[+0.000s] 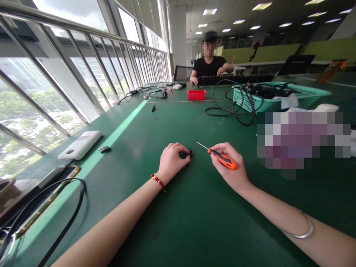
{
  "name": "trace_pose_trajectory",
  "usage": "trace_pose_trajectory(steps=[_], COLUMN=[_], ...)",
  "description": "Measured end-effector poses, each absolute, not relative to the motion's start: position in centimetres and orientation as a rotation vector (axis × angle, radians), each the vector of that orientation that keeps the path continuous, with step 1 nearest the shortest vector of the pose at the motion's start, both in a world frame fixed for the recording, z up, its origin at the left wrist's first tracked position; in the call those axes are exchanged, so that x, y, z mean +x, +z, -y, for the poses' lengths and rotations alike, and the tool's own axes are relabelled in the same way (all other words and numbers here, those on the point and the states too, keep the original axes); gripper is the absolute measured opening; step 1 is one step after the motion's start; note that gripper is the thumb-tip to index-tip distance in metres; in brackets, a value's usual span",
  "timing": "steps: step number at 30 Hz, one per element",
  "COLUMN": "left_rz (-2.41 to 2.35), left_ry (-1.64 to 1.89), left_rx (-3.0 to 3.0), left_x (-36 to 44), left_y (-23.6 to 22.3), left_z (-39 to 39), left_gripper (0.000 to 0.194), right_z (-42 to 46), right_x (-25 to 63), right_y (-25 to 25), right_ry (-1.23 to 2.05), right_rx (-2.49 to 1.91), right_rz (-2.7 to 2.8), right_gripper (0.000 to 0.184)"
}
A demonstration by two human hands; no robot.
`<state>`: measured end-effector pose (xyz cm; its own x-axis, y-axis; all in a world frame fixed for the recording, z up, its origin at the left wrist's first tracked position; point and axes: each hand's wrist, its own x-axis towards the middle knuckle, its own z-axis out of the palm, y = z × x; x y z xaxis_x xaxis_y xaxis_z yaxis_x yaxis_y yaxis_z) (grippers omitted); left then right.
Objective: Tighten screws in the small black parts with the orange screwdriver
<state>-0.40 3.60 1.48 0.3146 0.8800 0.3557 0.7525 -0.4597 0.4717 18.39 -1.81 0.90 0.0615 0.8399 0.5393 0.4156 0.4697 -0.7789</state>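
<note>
My left hand (174, 159) rests at the middle of the green table, fingers pinched round a small black part (189, 152). Most of that part is hidden by the fingers, and its kind is too small to make out. To the right, my right hand (230, 167) is closed on a screwdriver (226, 160) with an orange and black handle. Its thin metal shaft points up and left, toward the far side of the table. The tip is near the black part but apart from it.
A white power bank-like box (80, 144) and a small black piece (105, 149) lie left. Farther off are a red bin (196, 95) and a teal basket (308, 97) with black cables. Another person (210, 65) sits opposite. A metal railing (91, 40) runs along the left.
</note>
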Motion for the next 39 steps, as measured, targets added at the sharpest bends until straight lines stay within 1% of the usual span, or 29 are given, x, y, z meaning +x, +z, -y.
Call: trace_pose_trajectory(steps=[5,11,16,19,21,25,33,39], left_rz=[-1.550,-1.814,-1.892,-2.014,-2.062,-2.034,-2.005,-2.011], left_ry=[0.811,0.797,0.942,0.994,0.962,0.899,0.935,0.878], left_rx=[2.400,2.264,2.081,1.868,1.762,1.693,1.688,1.690], left_x=[-4.7,-12.4,-16.4,-16.8,-16.6,-16.3,-15.9,-15.8], left_y=[2.1,2.9,3.4,3.8,3.9,3.8,3.8,4.0], left_z=[-3.2,-2.2,-1.9,-1.8,-1.8,-2.0,-2.1,-2.1], left_gripper=[0.014,0.020,0.030,0.037,0.043,0.050,0.046,0.045], right_z=[2.0,2.3,2.3,2.3,2.3,2.4,2.4,2.4], right_x=[18.2,17.9,17.8,17.8,17.8,17.8,17.8,17.7], right_y=[1.0,1.0,1.0,1.0,0.9,1.0,1.0,1.1], right_ry=[0.483,0.487,0.492,0.507,0.508,0.503,0.511,0.516], right_rx=[-1.107,-1.081,-1.073,-1.086,-1.083,-1.075,-1.082,-1.085], right_rz=[1.583,1.592,1.602,1.611,1.619,1.623,1.633,1.640], right_gripper=[0.012,0.012,0.011,0.012,0.012,0.011,0.012,0.012])
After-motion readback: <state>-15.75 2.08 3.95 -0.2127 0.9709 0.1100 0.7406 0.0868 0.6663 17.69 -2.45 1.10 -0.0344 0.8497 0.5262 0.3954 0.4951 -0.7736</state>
